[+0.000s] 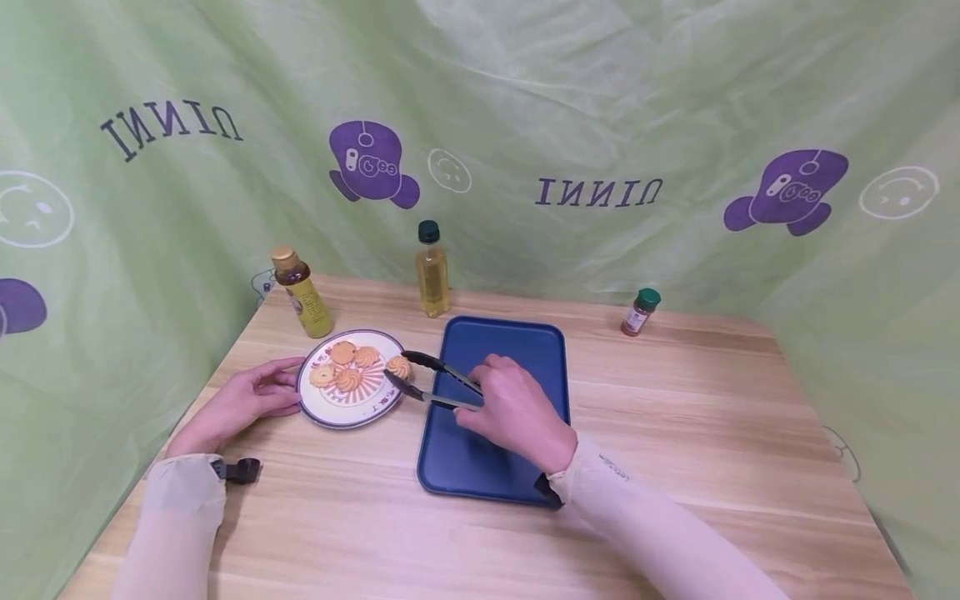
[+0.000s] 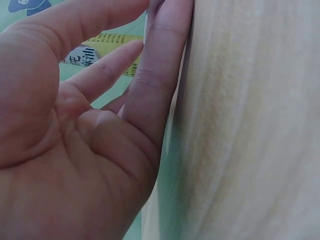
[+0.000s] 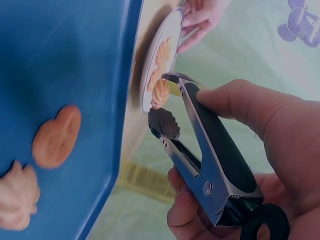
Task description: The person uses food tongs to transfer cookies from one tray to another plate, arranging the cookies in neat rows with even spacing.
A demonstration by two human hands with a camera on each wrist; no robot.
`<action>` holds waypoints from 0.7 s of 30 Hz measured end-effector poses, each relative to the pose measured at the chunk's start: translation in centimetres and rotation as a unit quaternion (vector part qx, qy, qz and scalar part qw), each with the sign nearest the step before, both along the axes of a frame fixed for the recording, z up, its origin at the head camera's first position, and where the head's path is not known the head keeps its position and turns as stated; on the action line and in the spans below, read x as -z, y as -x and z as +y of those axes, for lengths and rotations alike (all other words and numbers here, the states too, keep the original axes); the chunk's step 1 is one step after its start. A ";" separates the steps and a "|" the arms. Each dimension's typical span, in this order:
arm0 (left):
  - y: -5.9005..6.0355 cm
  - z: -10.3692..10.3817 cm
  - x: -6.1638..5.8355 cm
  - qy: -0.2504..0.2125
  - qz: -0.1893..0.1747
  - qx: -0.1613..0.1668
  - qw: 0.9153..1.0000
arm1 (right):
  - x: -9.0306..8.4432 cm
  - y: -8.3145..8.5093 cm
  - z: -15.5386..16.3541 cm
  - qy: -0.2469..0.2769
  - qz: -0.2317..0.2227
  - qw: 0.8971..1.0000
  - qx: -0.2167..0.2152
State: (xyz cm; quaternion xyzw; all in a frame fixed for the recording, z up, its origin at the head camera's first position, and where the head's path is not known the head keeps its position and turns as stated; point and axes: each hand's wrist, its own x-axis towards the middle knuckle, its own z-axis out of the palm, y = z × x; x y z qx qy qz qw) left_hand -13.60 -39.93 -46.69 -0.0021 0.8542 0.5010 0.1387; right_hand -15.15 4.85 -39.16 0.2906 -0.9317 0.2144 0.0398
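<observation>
My right hand (image 1: 517,408) grips metal tongs (image 3: 212,145) with black tips. Those tips stand on either side of a swirled cookie (image 1: 398,367) at the right rim of a round white plate (image 1: 330,414); whether they squeeze it I cannot tell. Several more cookies (image 1: 348,380) lie on the plate. At its left rim, my left hand (image 1: 251,396) holds the edge between thumb and fingers. Under my right arm lies a blue tray (image 1: 498,342). The right wrist view reveals a heart-shaped cookie (image 3: 57,137) and a piped cookie (image 3: 17,197) on it, hidden in the head view.
A yellow-labelled bottle (image 1: 307,304) stands behind the plate. An oil bottle (image 1: 432,279) with a dark cap is at the back, behind the tray's left corner. Farther right sits a small green-capped jar (image 1: 638,315). Green printed cloth (image 1: 487,100) hangs around the wooden table (image 1: 675,450).
</observation>
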 end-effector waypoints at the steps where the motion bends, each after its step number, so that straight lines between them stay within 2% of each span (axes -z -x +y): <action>1: 0.0 0.0 0.0 0.000 0.000 0.000 1.000 | 0.0 0.0 -0.4 -0.001 0.000 1.000 -0.002; 9: 0.0 0.2 0.0 -0.009 0.001 -0.001 1.000 | 0.6 0.0 -2.7 -0.035 0.027 0.999 -0.016; 21: -0.1 0.0 0.1 -0.015 0.003 -0.001 1.000 | 1.0 0.3 -4.0 -0.070 0.061 0.996 -0.016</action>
